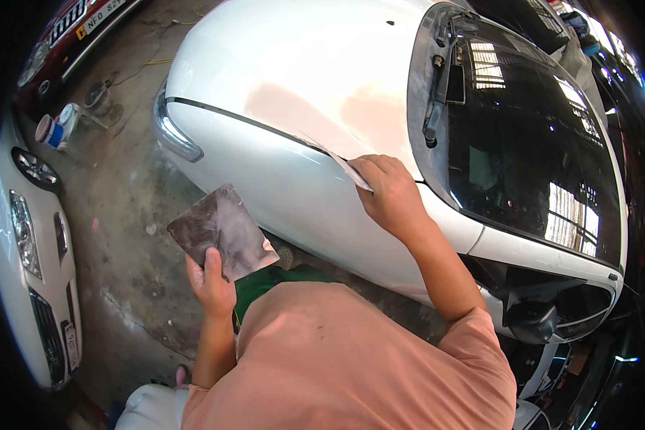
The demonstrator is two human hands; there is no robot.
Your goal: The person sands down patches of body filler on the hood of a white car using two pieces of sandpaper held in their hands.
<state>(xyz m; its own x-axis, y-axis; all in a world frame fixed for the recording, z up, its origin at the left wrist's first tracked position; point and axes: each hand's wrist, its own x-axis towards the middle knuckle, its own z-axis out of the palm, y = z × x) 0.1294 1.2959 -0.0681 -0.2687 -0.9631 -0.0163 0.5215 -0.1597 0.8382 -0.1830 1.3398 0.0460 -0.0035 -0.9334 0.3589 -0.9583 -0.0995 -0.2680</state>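
My left hand (213, 285) grips a square, dark grey mixing board (222, 226) by its near edge, thumb on top. Whitish smears cover the board, and a small pale dab of putty (268, 247) sits at its right corner. In my right hand (390, 192) is a thin, pale putty spreader (357, 174), seen nearly edge-on and tilted against the white car's hood (301, 54) along the seam with the fender (287, 172). Two dull beige patches (279, 104) mark the hood near it. My right fingers partly hide the spreader.
The car's dark windshield (530, 143) and side mirror (532, 320) lie to the right. Another white car (32, 251) stands at the left, a dark red vehicle (72, 36) at the far left. Paint buckets (50, 131) sit on the stained concrete floor (125, 208).
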